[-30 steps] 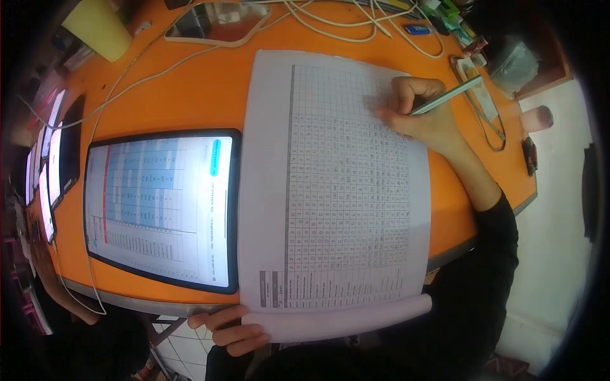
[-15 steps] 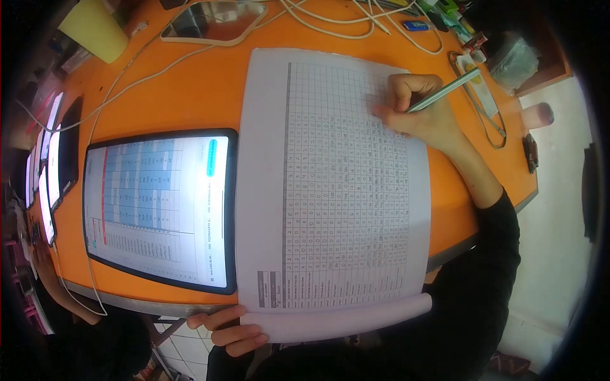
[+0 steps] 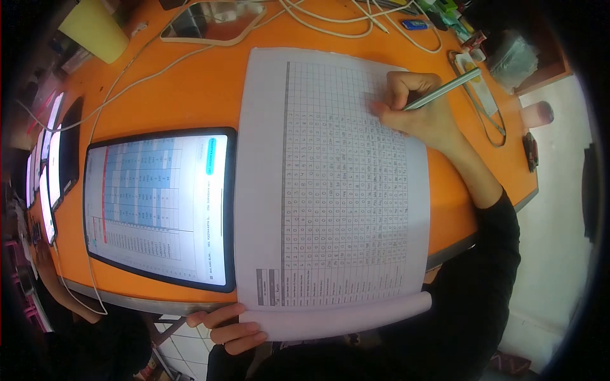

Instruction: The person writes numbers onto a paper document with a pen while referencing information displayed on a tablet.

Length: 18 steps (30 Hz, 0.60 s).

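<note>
A large printed table sheet lies across the orange desk, many of its cells filled with handwritten figures. My right hand rests on its upper right part, fingers closed round a silvery pen; the writing tip is hidden by the hand. At the lower left corner, my left hand grips the sheet's near edge, which curls up into a roll over the desk edge. Its thumb is out of sight. Left of the sheet and close against it, a tablet shows a spreadsheet on its lit screen.
White cables loop over the back of the desk. Near them lie a mirror-like tray and a blue item. A yellow cup stands back left. Several lit phones and another person's arm are at far left.
The sheet has shifted very slightly to the left. My right hand has moved a tiny bit left with the pen; my left hand keeps its hold on the edge.
</note>
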Each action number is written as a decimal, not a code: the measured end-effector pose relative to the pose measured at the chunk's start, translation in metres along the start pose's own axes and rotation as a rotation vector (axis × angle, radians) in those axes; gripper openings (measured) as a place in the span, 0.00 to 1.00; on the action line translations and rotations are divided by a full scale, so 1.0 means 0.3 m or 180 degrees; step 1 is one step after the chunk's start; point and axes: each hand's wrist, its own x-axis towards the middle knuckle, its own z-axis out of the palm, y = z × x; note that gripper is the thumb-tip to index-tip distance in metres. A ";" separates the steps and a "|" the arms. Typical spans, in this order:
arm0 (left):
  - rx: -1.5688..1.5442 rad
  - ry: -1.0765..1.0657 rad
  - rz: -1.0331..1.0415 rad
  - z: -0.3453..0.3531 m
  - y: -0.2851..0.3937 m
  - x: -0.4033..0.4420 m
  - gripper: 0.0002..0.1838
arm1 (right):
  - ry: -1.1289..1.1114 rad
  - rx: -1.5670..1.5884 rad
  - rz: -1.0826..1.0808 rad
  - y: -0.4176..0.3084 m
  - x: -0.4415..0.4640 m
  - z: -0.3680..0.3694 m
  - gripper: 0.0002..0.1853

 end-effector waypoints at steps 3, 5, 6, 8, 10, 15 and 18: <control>0.0170 0.0085 0.0027 0.008 0.002 0.002 0.16 | -0.0012 0.0135 0.0070 0.003 0.000 0.002 0.20; 0.0127 0.0124 -0.0096 0.012 0.010 0.006 0.15 | -0.0009 0.0259 0.0226 0.005 0.001 0.004 0.20; 0.0140 0.0124 -0.0101 0.015 0.011 0.009 0.15 | 0.0006 0.0171 0.0150 0.004 0.001 0.005 0.20; 0.0003 0.0128 -0.0123 0.016 0.011 0.018 0.14 | -0.0003 0.0117 0.0051 0.007 0.001 0.005 0.20; 0.0032 0.0198 -0.0256 0.018 0.032 -0.001 0.15 | 0.0168 -0.0407 -0.0472 0.022 0.006 0.009 0.20; 0.0036 0.0382 0.0360 0.029 -0.029 0.006 0.19 | 0.0173 -0.0060 0.0018 0.002 0.005 0.023 0.20; 0.0119 0.0354 0.0005 0.015 0.001 -0.018 0.20 | 0.0094 0.0027 0.0057 0.006 0.001 0.008 0.19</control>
